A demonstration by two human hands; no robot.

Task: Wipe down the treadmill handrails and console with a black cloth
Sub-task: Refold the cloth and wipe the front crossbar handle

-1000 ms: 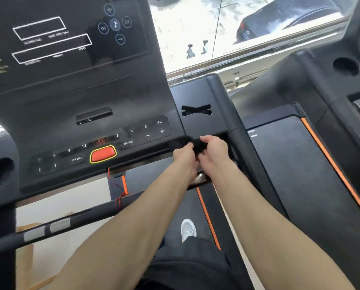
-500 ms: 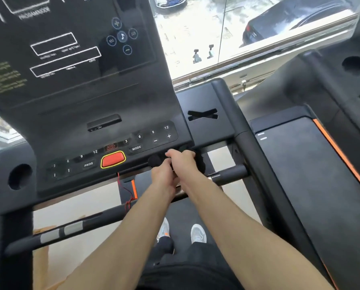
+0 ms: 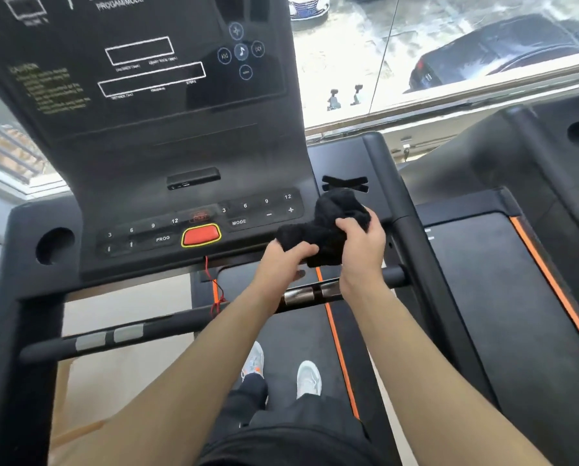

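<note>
Cloth: the black cloth (image 3: 328, 227) is bunched into a lump and held between both grips, with its upper wad rising past the right grip's fingers.
Left grip: the left grip (image 3: 283, 264) is clenched on the lower left fold.
Right grip: the right grip (image 3: 362, 243) is curled round the right side of the same wad.
Surroundings: the console (image 3: 180, 156) key strip lies just beyond the grips. The crossbar handrail (image 3: 301, 294) with its metal pads is directly beneath them, and the side handrail (image 3: 412, 250) is just right of the right grip. I cannot tell whether the cloth touches the console.
Step in hand: this is probably regathering the cloth before a pass.
Doing it well: fold the wad to a flat, fresh face and leave one grip on it. Press lightly along the keys (a firm push could trigger them). Steer clear of the red button (image 3: 201, 235) left of the left grip and the red cord (image 3: 211, 284) below it. For the bar, wrap the cloth around it and slide.
Readable writing: "PROGRAM/MODE" and "CAUTION" appear on the panel. The keys read "PROG", "MODE", 3, 6, 9, 12, minus and plus. The smaller print is too blurred to read.
</note>
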